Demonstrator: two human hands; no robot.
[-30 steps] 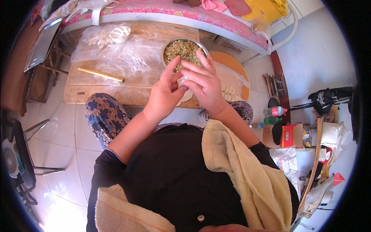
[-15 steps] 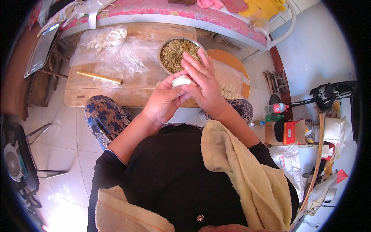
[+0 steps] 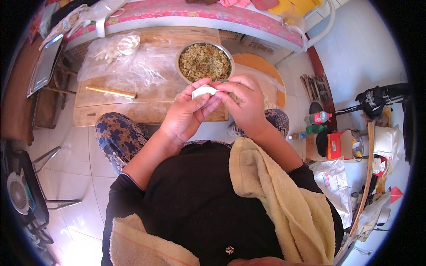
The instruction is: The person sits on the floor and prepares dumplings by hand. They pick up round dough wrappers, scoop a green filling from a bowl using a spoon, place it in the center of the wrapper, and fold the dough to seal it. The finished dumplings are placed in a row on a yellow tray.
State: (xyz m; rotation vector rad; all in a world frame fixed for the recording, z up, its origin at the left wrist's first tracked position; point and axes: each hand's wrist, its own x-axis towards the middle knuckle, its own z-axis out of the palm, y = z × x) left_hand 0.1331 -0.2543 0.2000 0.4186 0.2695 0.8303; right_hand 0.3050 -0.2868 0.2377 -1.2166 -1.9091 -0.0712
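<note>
A folded white dumpling (image 3: 203,91) is held up in front of me above the table's near edge. My left hand (image 3: 183,116) cradles it, with the thumb on its near side and the fingers behind. My right hand (image 3: 246,105) pinches the dumpling's right end between thumb and fingers. Just beyond both hands stands a metal bowl (image 3: 179,64) filled with chopped greenish-brown filling (image 3: 205,62). My right hand mostly hides the dumplings lying to the right.
The low wooden table (image 3: 97,108) carries a golden rod (image 3: 111,91), plastic sheeting (image 3: 144,66), small dough pieces (image 3: 106,52) and a white dish (image 3: 128,44). A round orange board (image 3: 278,88) is at the right. Beyond stands a bed (image 3: 186,17); bottles (image 3: 317,118) stand at the right.
My right hand has closed from spread fingers into a pinch on the dumpling's end. The dumpling now looks folded over. My view has shifted slightly.
</note>
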